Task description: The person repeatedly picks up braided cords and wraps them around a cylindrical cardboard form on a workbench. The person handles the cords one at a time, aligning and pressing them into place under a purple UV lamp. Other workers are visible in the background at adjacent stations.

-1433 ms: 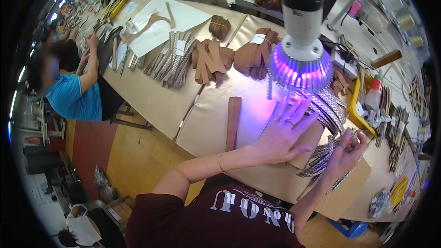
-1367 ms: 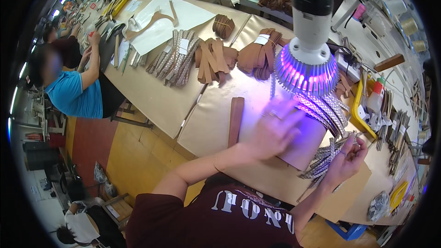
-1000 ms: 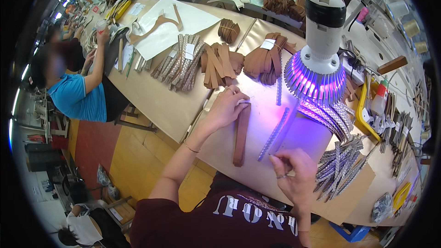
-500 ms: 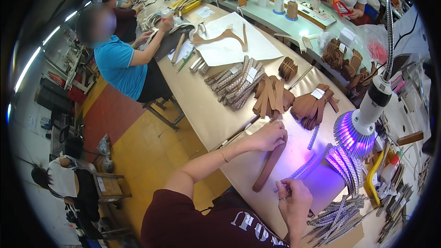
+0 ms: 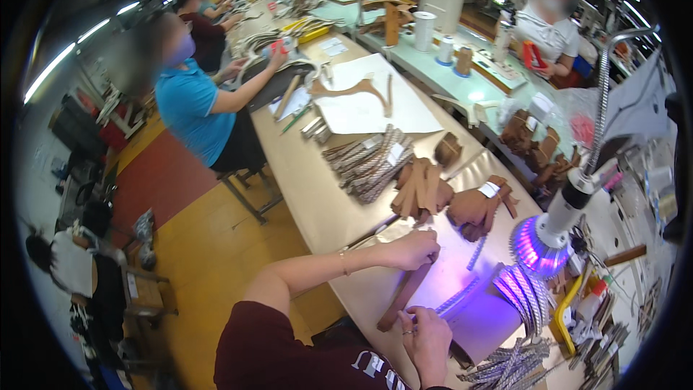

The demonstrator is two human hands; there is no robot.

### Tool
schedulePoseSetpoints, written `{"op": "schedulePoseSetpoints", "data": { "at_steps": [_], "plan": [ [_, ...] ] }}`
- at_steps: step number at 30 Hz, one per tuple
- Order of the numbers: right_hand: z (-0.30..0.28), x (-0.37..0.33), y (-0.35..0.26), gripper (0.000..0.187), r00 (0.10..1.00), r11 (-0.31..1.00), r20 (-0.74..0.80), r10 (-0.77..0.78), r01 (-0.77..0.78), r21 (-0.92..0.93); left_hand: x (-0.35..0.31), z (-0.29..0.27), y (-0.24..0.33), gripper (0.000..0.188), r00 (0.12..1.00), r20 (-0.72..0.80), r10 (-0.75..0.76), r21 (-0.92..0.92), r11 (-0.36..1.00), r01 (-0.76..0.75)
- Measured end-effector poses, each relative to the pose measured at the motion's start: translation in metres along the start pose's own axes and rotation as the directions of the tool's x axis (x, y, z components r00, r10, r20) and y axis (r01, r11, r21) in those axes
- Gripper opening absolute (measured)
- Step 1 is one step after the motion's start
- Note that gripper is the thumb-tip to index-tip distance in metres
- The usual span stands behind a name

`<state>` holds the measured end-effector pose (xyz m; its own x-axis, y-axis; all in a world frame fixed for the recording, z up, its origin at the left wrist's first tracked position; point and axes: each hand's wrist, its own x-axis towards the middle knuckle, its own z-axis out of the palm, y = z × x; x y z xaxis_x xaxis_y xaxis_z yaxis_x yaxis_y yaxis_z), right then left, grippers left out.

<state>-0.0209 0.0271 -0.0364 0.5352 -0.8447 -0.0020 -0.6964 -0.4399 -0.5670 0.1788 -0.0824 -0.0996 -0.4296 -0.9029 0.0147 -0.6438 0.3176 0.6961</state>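
Apparently the handling step: left hand (image 5: 414, 249) closed, pinching the upper end of 1 brown strip (image 5: 405, 297), which slants across the table (image 5: 317, 206), left of the lit lamp (image 5: 540, 247). Right hand (image 5: 429, 341) curled just beside the strip's lower end; cannot tell if it grips anything. Next move, I judge, calls for steady control of both ends.

We held a flat brown strip (image 5: 406, 297) by its far end in our left hand (image 5: 415, 249); it slanted from far right to near left, its near end just left of our right hand (image 5: 427, 339). We saw a narrow, bluish braided strip (image 5: 459, 295) beyond that hand.
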Motion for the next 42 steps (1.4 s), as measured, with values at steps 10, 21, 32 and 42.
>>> {"op": "schedulePoseSetpoints", "data": {
  "at_steps": [10,21,32,42],
  "plan": [
    [0.018,0.017,0.003,0.045,0.935,0.971,-0.325,0.145,-0.071,0.227,-0.051,0.0,0.007,0.027,0.91,-0.158,0.383,0.638,0.744,-0.202],
    [0.051,0.05,0.017,0.054,0.866,0.901,-0.459,0.2,0.023,0.434,-0.071,0.013,-0.002,0.035,0.723,-0.231,0.651,0.744,0.597,-0.3],
    [0.052,0.057,0.023,0.055,0.946,0.831,-0.26,0.194,-0.018,0.556,-0.066,0.013,-0.01,0.028,0.721,-0.23,0.653,0.649,0.656,-0.387],
    [0.061,0.053,0.03,0.044,0.936,0.899,-0.334,0.107,0.053,0.435,-0.113,-0.049,0.078,0.019,0.602,-0.736,0.309,0.067,0.918,-0.39]
  ]
}}
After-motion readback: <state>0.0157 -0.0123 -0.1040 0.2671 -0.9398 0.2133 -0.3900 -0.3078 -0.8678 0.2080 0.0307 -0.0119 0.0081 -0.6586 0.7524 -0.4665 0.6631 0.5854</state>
